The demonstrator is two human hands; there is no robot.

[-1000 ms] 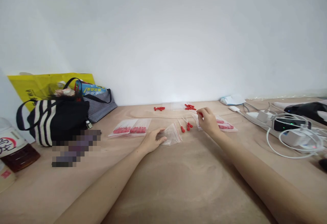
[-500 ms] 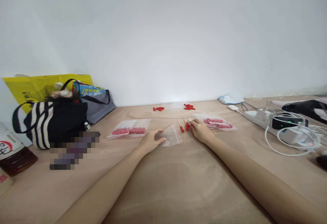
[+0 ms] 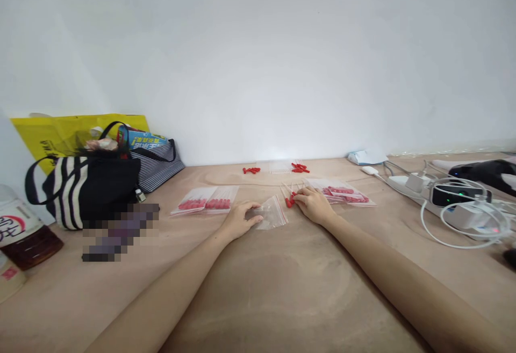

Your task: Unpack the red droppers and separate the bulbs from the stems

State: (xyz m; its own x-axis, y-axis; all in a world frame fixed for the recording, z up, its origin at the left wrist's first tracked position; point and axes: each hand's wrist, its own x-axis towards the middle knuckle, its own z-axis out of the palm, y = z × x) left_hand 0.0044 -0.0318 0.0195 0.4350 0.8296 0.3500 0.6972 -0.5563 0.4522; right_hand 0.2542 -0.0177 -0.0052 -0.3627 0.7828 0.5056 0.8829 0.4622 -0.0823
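Observation:
My left hand (image 3: 241, 221) holds the left edge of a small clear zip bag (image 3: 274, 213) on the table, thumb and fingers bent around it. No red shows inside this bag. Just right of it, my right hand (image 3: 313, 203) reaches down onto several thin white sticks with red heads (image 3: 289, 201). Its fingers are bent over the sticks and touch their red ends; the fingertips partly hide them. Filled zip bags with red-headed pieces lie on both sides, a left pair (image 3: 205, 201) and a right pile (image 3: 344, 193).
Farther back lie loose red pieces (image 3: 251, 170), another red group (image 3: 300, 167) and clear bags (image 3: 279, 167). A black striped bag (image 3: 100, 192), a yellow bag (image 3: 36, 132) and a bottle (image 3: 28, 240) stand left. A power strip with white cables (image 3: 423, 194) lies right.
My right hand has shifted slightly left and now covers more of the red-headed sticks, which sit closer together. My left hand stays on the clear bag. The view has moved slightly.

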